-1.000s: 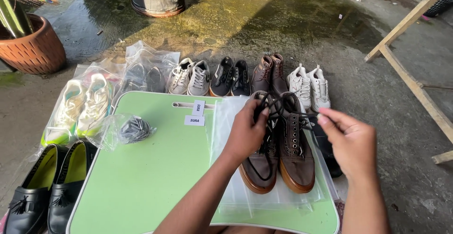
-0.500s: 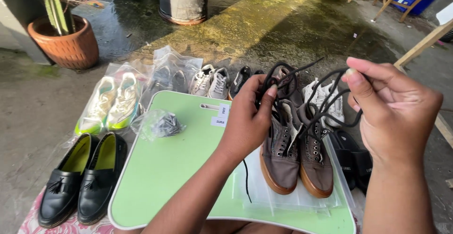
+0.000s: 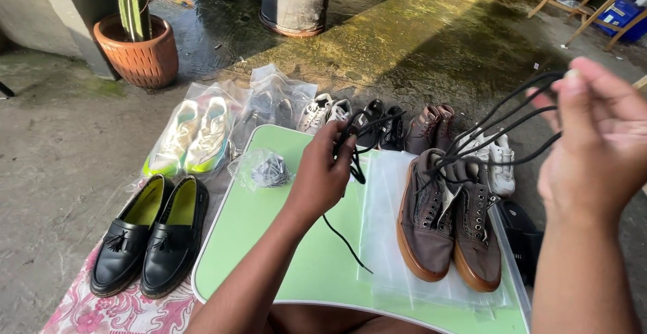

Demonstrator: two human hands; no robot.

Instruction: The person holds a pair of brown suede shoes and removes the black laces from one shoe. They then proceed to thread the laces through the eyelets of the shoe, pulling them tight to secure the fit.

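Observation:
A pair of brown lace-up shoes (image 3: 448, 223) rests on clear plastic bags (image 3: 384, 239) on a light green folding table (image 3: 296, 266). My right hand (image 3: 596, 142) is raised at the right, pinching black laces (image 3: 502, 128) that run down to the shoes. My left hand (image 3: 323, 169) hovers over the table's middle, closed on another bundle of black laces (image 3: 354, 145), with one end trailing onto the table.
Black tasselled loafers (image 3: 151, 233) sit on a floral cloth (image 3: 114, 310) at left. Bagged pale sneakers (image 3: 192, 135), a small bag of laces (image 3: 266, 170) and several more pairs line the table's far edge. A clay plant pot (image 3: 138, 51) and a dark drum (image 3: 295, 0) stand behind.
My right hand has lifted higher and to the right, pulling the laces up from the brown shoes. My left hand moved left with its laces, away from the shoes.

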